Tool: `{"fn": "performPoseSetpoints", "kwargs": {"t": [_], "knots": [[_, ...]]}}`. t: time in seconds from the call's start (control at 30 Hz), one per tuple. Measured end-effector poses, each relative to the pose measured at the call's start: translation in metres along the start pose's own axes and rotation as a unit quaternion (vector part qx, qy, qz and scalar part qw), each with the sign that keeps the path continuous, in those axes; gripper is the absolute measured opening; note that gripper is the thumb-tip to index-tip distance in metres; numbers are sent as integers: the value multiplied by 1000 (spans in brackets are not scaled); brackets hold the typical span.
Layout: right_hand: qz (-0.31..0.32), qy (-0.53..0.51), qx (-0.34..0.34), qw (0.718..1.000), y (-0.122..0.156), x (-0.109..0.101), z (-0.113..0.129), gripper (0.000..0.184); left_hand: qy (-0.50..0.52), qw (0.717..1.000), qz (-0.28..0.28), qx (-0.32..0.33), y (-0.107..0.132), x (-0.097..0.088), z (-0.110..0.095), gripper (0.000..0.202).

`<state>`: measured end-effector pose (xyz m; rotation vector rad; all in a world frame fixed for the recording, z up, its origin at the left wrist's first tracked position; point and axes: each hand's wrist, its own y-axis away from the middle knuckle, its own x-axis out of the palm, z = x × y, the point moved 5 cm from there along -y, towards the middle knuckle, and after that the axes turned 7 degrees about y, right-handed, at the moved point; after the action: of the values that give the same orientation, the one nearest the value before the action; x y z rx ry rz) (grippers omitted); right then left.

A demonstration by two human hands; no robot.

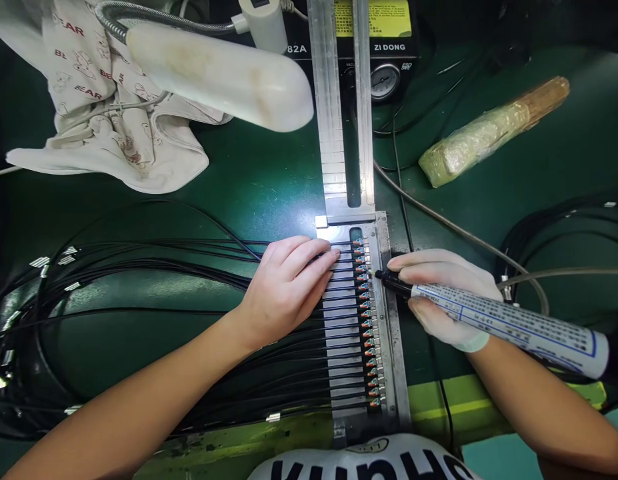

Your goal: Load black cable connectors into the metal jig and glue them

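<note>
My bare left hand [289, 287] lies over several black cables [199, 270], its fingers stretched over the left edge of a metal fixture [341, 327]; the thumb is hidden. Across the fixture the cables run side by side, ending in a column of small connectors with orange and blue wires [367, 324]. My gloved right hand [441, 293] is closed around a thick pen-shaped tool [509, 327] with a printed pale barrel and black front end. Its tip is at the upper connectors, beside the fixture's right rail; whether it touches one I cannot tell.
A white lamp head [223, 77] hangs at upper left over a crumpled printed cloth [119, 140]. Behind the fixture stands a black box with a gauge [385, 81]. A wrapped block [489, 133] lies at upper right. A clear hose [453, 227] and coiled cables [539, 227] lie to the right.
</note>
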<state>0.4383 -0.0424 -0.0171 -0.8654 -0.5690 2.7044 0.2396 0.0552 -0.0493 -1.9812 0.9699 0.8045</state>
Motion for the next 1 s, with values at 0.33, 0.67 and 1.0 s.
{"fn": "performPoseSetpoints", "kwargs": {"t": [0.33,0.67,1.0], "knots": [[-16,-2,2,1000,0,-1,-2,26,-1,1000,2,-3,-1,0,0,39],[1,0,-18,1000,3,-3,6,23,-3,1000,1,3,-2,1,-1,37],[15,4,-17,1000,2,-1,4,21,-4,1000,5,-2,0,1,0,39]]}}
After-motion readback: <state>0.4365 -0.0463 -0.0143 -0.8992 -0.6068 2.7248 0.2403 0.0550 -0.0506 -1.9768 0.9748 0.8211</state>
